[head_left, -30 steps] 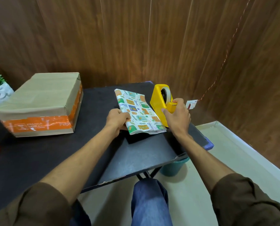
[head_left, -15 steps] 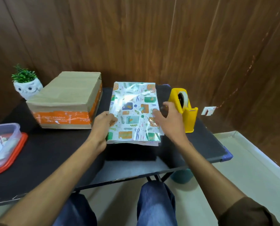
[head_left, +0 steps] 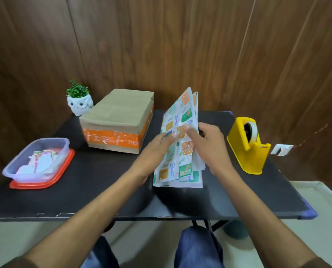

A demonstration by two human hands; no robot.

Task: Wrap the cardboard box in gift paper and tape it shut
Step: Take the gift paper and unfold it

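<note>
The folded gift paper (head_left: 180, 144), white with green, orange and blue prints, stands tilted up on its near edge at the middle of the black table (head_left: 107, 196). My left hand (head_left: 157, 149) pinches its left side with the thumb on the printed face. My right hand (head_left: 207, 142) grips its right side, thumb on the front and fingers behind. The cardboard box (head_left: 118, 120), brown with orange tape around its sides, sits closed to the left of the paper, apart from both hands. A yellow tape dispenser (head_left: 248, 146) with a tape roll stands at the right.
A clear plastic container (head_left: 39, 161) with paper scraps sits on a red lid at the left. A white owl pot with a green plant (head_left: 79, 102) stands behind the box. Wood panelling backs the table. My knees are under the near edge.
The folded paper has been lifted from flat on the table to tilted upright between both hands. A second ago my right hand was on the tape dispenser. The view has shifted left.
</note>
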